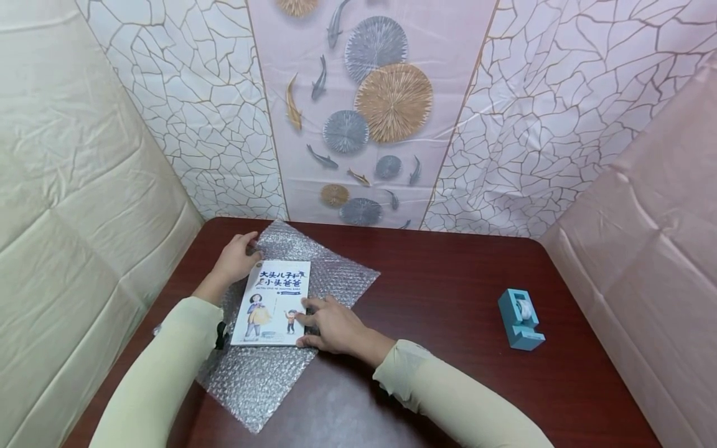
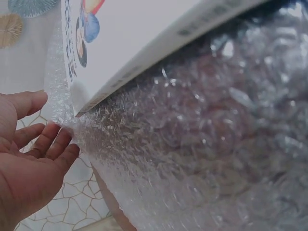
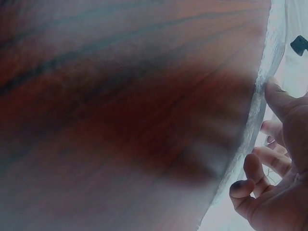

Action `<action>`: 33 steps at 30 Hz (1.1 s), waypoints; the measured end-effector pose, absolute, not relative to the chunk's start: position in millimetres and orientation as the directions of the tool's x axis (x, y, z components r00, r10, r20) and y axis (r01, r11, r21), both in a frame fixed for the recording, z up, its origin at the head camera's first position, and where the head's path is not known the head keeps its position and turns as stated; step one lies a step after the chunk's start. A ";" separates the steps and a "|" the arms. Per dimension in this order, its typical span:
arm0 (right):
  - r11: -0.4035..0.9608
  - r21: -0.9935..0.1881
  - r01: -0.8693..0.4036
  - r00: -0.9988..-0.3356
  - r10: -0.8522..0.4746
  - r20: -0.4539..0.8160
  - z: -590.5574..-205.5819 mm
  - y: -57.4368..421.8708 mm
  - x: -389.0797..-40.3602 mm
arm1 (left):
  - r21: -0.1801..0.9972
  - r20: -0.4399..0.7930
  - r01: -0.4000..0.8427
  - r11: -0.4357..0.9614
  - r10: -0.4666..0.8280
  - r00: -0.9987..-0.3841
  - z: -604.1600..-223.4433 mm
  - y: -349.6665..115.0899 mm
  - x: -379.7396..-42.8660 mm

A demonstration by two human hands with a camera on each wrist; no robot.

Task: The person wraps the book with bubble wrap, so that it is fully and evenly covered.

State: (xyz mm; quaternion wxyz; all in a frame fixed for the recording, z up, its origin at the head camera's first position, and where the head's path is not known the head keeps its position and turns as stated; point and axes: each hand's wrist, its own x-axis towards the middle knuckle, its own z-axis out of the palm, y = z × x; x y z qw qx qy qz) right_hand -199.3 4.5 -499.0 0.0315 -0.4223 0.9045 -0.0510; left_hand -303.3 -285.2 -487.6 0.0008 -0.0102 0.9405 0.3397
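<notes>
A white picture book (image 1: pixel 272 311) with blue Chinese lettering and drawn figures lies face up on a sheet of bubble wrap (image 1: pixel 249 386), which is turned cornerwise on the table. At the book's upper left corner is my left hand (image 1: pixel 234 258). The left wrist view shows that hand (image 2: pixel 36 154) with thumb apart and fingers loosely bent at the bubble wrap's edge (image 2: pixel 144 144), beside the book's corner (image 2: pixel 110 72). My right hand (image 1: pixel 333 325) rests on the book's lower right edge, fingertips on the cover. In the right wrist view, this hand (image 3: pixel 284 163) has spread, slightly bent fingers.
A blue tape dispenser (image 1: pixel 520 318) with a roll of clear tape stands on the right side of the dark red-brown table (image 1: pixel 437 311). Patterned cloth (image 1: pixel 358 112) hangs behind the table, and pale padded walls flank both sides.
</notes>
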 end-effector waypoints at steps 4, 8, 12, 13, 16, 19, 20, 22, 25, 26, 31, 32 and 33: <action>0.633 -0.111 -0.766 -0.636 -0.772 -0.015 -496.7 4.5 -198.9 | 0.648 -0.007 -0.019 0.762 -0.019 -1.000 -488.2 -285.3 -302.4; 0.634 -0.110 -0.765 -0.636 -0.771 -0.021 -496.5 4.5 -198.8 | 0.650 0.004 -0.006 0.760 -0.012 -1.000 -487.7 -285.8 -301.3; 0.629 -0.103 -0.771 -0.630 -0.776 -0.019 -496.6 4.1 -199.2 | 0.649 0.022 0.005 0.761 -0.013 -1.000 -487.5 -286.2 -302.3; 0.628 -0.101 -0.772 -0.630 -0.777 -0.018 -496.5 3.9 -199.3 | 0.650 0.027 0.007 0.760 -0.014 -1.000 -487.4 -286.2 -302.6; 0.623 -0.091 -0.777 -0.625 -0.781 -0.013 -496.2 3.7 -199.7 | 0.655 0.052 0.031 0.755 -0.003 -0.999 -486.6 -285.7 -303.1; 0.618 -0.074 -0.783 -0.619 -0.785 -0.006 -496.0 3.6 -200.2 | 0.660 0.079 0.064 0.749 0.016 -0.997 -483.5 -284.1 -301.6; 0.616 -0.071 -0.785 -0.617 -0.787 -0.002 -496.3 3.7 -200.3 | 0.659 0.092 0.078 0.748 0.023 -0.996 -482.4 -283.5 -301.1; 0.609 -0.075 -0.790 -0.611 -0.791 0.011 -495.9 4.5 -200.1 | 0.657 0.110 0.096 0.747 0.032 -0.993 -480.2 -282.1 -300.0; 0.599 -0.084 -0.797 -0.603 -0.797 0.038 -501.1 5.8 -201.6 | 0.647 0.145 0.120 0.753 0.033 -0.989 -479.4 -280.4 -300.3; 0.600 -0.087 -0.795 -0.605 -0.796 0.038 -500.9 6.0 -201.3 | 0.645 0.156 0.124 0.754 0.029 -0.987 -479.0 -279.9 -300.5; 0.617 -0.091 -0.781 -0.621 -0.784 0.014 -497.6 5.1 -199.4 | 0.641 0.177 0.123 0.758 0.010 -0.984 -475.5 -277.1 -301.6; 0.619 -0.092 -0.780 -0.623 -0.782 0.011 -498.0 4.9 -199.7 | 0.642 0.177 0.124 0.757 0.011 -0.984 -474.3 -276.6 -301.3; 0.620 -0.091 -0.779 -0.624 -0.782 0.009 -498.3 4.7 -200.0 | 0.642 0.178 0.125 0.757 0.012 -0.984 -473.5 -276.3 -301.4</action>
